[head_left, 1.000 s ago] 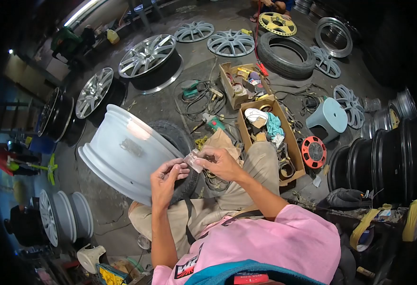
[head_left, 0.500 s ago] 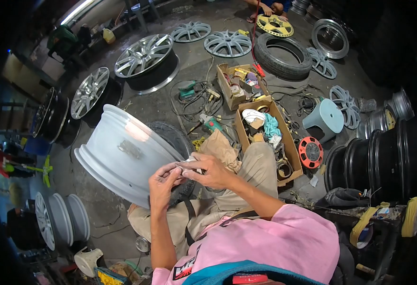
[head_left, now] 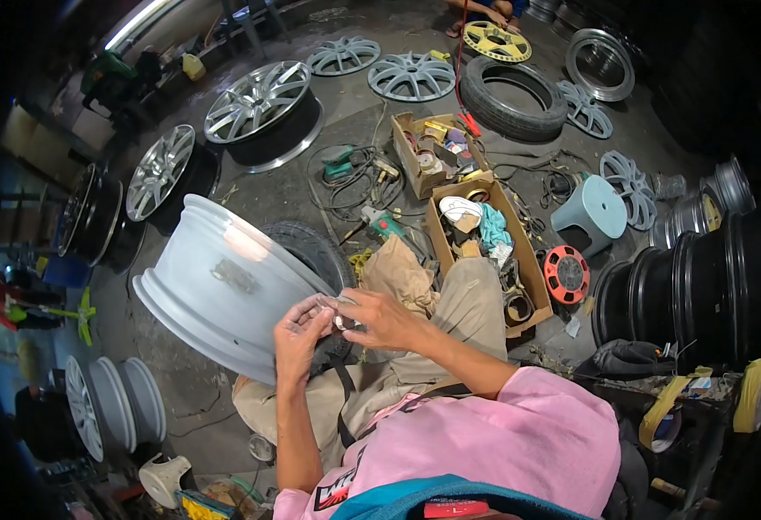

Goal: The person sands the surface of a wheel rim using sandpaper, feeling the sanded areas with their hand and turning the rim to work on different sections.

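Observation:
My left hand (head_left: 301, 336) and my right hand (head_left: 382, 319) meet in front of my lap, fingers closed in a pinch. Between the fingertips shows a small whitish piece (head_left: 339, 321), too small to name. Just beyond my left hand a light grey wheel rim barrel (head_left: 216, 290) leans on its side, with a pinkish patch and a dull rubbed spot on it. Part of a black tyre (head_left: 311, 247) shows behind the rim. Crumpled brown paper (head_left: 398, 276) lies by my knee, beyond my right hand.
Two cardboard boxes (head_left: 526, 303) of supplies stand right of my knee. Corded power tools (head_left: 384, 222) lie on the floor. Spoked wheels (head_left: 263, 104), a loose tyre (head_left: 512, 100), a pale blue stool (head_left: 590, 212) and stacked black rims (head_left: 701, 290) surround me. A person's hand (head_left: 495, 17) touches a yellow wheel face.
My right hand has turned a little and its fingers have shifted, so the whitish piece shows lower between the hands. The rim stays in place; the view has shifted slightly.

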A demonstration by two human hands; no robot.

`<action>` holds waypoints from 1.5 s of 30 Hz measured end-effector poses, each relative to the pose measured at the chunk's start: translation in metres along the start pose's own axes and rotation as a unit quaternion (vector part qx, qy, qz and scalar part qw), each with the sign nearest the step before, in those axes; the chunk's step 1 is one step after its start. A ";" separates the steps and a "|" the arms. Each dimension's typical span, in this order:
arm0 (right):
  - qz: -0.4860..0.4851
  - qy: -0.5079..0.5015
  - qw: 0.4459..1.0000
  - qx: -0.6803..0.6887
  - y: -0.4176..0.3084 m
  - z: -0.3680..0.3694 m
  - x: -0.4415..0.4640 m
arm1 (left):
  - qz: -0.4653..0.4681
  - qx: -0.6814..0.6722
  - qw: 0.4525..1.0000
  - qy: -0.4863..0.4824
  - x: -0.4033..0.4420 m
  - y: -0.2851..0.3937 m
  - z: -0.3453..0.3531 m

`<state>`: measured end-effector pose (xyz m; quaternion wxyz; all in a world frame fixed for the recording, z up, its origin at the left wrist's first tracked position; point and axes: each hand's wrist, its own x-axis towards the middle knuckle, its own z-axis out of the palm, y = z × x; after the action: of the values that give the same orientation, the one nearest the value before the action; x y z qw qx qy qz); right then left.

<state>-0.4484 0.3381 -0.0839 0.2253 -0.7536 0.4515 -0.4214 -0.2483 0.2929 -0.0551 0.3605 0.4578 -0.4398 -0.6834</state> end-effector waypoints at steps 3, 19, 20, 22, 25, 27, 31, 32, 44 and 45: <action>-0.019 0.005 1.000 -0.017 0.003 0.002 -0.004 | 0.003 0.009 1.000 -0.002 0.001 -0.001 0.001; -0.002 0.024 1.000 -0.002 0.000 0.012 -0.007 | -0.010 0.011 1.000 -0.012 -0.003 0.001 0.002; 0.000 0.041 0.999 0.009 0.000 0.014 -0.007 | -0.009 0.009 1.000 -0.011 -0.003 -0.001 0.000; 0.012 0.014 1.000 0.000 0.001 0.017 -0.009 | 0.004 0.020 1.000 -0.016 -0.003 -0.006 -0.006; 0.024 -0.015 1.000 -0.003 -0.006 0.011 -0.005 | 0.015 0.051 0.998 -0.015 -0.003 -0.012 -0.017; 0.029 -0.020 0.999 0.007 -0.012 0.004 -0.002 | 0.019 0.030 0.999 -0.019 -0.003 -0.010 -0.017; 0.158 0.040 0.982 0.094 0.034 -0.081 -0.002 | 0.026 -0.002 1.000 -0.017 -0.003 -0.003 -0.017; 0.153 0.098 0.979 -0.087 0.039 -0.148 0.002 | 0.036 -0.013 0.999 -0.022 -0.001 -0.005 -0.019; 0.418 0.533 0.521 -0.519 -0.118 -0.711 -0.010 | 0.027 -0.043 0.997 -0.057 0.001 -0.012 -0.021; 0.342 0.508 0.612 -0.501 -0.088 -0.689 -0.008 | 0.027 -0.044 0.997 -0.058 -0.001 -0.011 -0.019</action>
<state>-0.9851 0.4166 0.3505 -0.3252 -0.2056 0.8594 -0.3368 -0.2312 0.2923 -0.0689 0.3728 0.3893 -0.4419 -0.7171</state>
